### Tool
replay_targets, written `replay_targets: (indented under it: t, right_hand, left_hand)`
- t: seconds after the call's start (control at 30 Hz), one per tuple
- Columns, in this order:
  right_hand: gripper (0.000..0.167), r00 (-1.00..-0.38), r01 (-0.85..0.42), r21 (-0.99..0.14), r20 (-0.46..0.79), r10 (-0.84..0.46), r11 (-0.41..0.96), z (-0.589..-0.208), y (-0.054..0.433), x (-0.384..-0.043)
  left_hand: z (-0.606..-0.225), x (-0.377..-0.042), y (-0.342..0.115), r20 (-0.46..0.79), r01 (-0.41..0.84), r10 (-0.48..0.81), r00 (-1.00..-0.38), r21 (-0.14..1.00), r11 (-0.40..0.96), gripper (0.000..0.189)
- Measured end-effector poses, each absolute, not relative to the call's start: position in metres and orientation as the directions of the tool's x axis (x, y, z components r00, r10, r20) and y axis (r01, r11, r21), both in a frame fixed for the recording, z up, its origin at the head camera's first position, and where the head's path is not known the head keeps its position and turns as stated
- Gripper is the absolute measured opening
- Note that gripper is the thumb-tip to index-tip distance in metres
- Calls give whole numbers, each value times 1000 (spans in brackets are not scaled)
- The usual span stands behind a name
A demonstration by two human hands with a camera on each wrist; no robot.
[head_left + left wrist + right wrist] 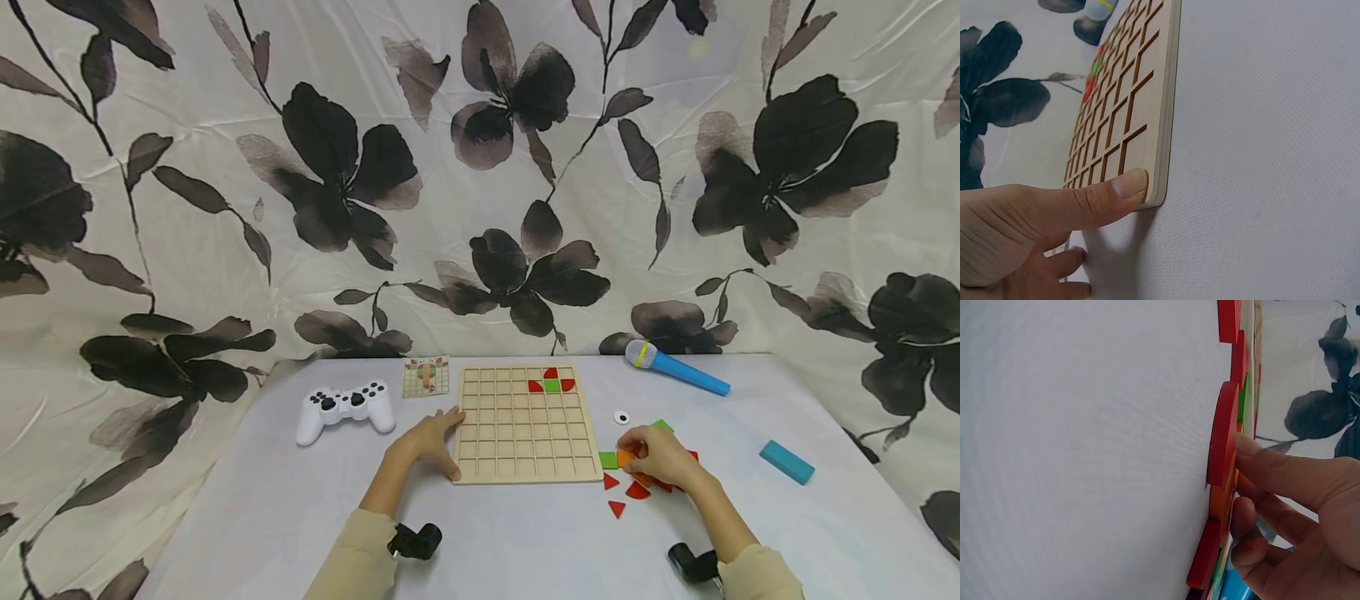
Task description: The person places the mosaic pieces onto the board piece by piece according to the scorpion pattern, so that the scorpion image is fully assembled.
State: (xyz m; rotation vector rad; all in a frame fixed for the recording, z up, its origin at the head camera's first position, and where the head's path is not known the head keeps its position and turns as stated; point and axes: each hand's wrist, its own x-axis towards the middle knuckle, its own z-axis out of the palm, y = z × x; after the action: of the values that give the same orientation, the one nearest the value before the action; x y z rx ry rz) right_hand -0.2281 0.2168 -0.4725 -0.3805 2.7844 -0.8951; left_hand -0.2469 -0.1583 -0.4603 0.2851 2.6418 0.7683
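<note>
On the white table lies a wooden grid board (517,433). At its upper right sit a green square piece (552,386) and several red curved pieces (567,385). My left hand (429,437) rests against the board's left edge, its straight thumb (1100,201) touching the near corner. Right of the board, my right hand (660,457) pinches an orange piece (625,458) low among loose pieces; the fingers partly hide it. Around it lie a green square (608,460), red triangles (617,508) and a red rounded piece (1224,434).
A patterned card (425,377) lies beyond the board's left side, with a white game controller (347,410) left of it. At the right are a blue toy microphone (678,368), a blue block (787,462) and a googly eye (621,417). Floral cloth (517,183) hangs behind.
</note>
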Motion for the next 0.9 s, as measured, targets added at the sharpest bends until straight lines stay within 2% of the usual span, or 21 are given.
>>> replay_targets:
  t: [0.53,0.73,0.9]
  right_hand:
    - [30,-947,-187,-614,-95,-307,767,-473,217,-229]
    - [14,-940,-181,-656,-104,-326,732,-470,220,-232]
    - [5,-926,-224,-657,-87,-367,720,-459,216,-244]
  left_hand:
    - [-457,-242,-157,-297,86,288,-910,547,833,98]
    - [-456,-243,-157,-300,83,288,-909,547,833,98]
    - [-457,-244,-157,-298,87,292,-909,547,832,98]
